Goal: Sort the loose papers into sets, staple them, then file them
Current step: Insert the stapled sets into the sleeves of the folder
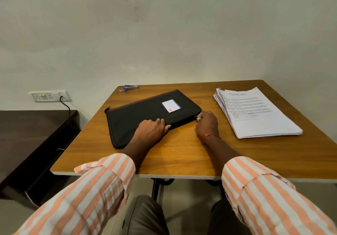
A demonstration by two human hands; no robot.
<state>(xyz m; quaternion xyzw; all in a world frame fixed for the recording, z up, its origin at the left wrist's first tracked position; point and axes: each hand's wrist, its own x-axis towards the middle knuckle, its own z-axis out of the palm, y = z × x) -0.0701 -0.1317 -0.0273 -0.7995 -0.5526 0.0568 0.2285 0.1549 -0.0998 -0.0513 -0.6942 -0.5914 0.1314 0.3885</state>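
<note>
Both hands lie on a black zip folder (pixel 145 118) at the middle of the wooden table (pixel 182 158). The left hand (pixel 152 130) holds the folder's near edge, bent fingers on top and thumb against the rim. The right hand (pixel 207 125), with a red thread (pixel 211 135) round its wrist, pinches the zip pull (pixel 196 117) at the folder's near right corner. The folder lies flat and askew, its white label (pixel 171 105) facing up. To the right, apart from the folder, sits a thick stack of printed papers (pixel 259 114), its edges fanned. A blue stapler (pixel 130 87) lies by the far left edge. Left of the table, a wall socket (pixel 49 96) has a black cable (pixel 66 107) plugged in.
</note>
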